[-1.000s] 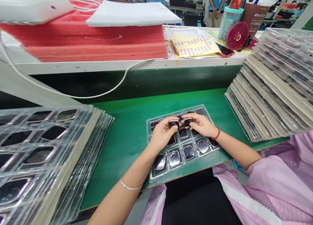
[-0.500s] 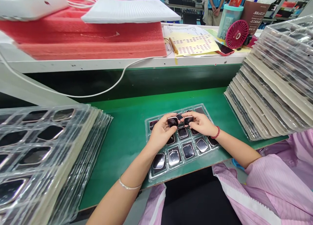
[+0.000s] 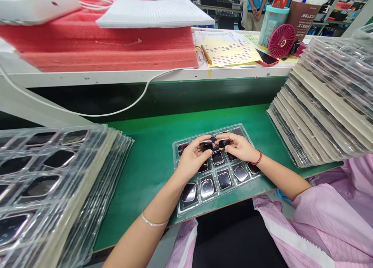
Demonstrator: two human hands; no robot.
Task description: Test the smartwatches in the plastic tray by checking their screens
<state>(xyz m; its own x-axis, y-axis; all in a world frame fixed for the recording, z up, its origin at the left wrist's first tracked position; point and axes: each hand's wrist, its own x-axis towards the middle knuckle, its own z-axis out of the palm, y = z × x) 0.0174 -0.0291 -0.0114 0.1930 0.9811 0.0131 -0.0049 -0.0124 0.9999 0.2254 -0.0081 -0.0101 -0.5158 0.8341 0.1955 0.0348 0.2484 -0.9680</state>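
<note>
Black handheld screens (image 3: 206, 145), camera-facing

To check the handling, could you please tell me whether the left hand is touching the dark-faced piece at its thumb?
Touching: the head view shows the left hand holding the dark-faced piece, thumb at its lower edge.

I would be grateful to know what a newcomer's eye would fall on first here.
Probably the bulky red foam on the white shelf at upper left. Next, mid-picture, the left hand and right hand each hold a dark-faced piece above a clear tray. The left stack and right stack of similar trays, flanking the green tabletop, stand out too.
</note>
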